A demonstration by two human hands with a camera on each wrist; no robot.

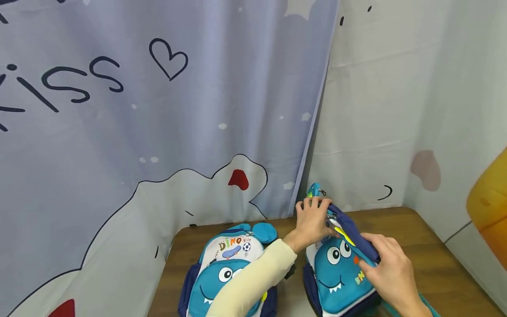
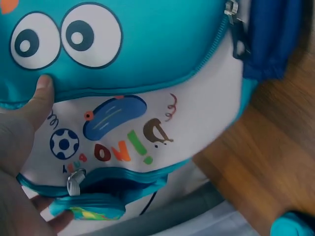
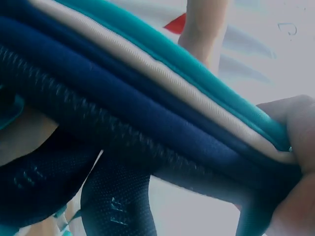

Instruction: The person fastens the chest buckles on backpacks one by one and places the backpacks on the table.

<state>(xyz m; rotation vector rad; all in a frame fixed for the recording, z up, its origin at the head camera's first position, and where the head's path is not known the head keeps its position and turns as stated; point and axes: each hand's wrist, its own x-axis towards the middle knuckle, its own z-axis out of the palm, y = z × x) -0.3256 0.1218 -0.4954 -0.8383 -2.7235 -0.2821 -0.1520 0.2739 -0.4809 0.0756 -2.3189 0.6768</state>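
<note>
A teal, white and navy child's backpack point(image 1: 330, 275) with a cartoon dino face stands tilted on the right of the wooden table. My left hand point(image 1: 313, 220) grips its top; in the left wrist view the thumb lies on the front and the fingers are by the gaping top opening point(image 2: 118, 182). On the other side, my right hand point(image 1: 390, 266) holds the backpack's edge between thumb and fingers. The right wrist view shows that hand point(image 3: 300, 147) at the layered edge, with dark shoulder straps point(image 3: 118, 196) hanging below.
A second, matching dino backpack point(image 1: 215, 273) stands to the left on the table point(image 1: 420, 246), partly covered by my left sleeve point(image 1: 249, 281). Behind the table hang printed curtains point(image 1: 222, 97). A yellow-orange object point(image 1: 491, 202) is at the far right.
</note>
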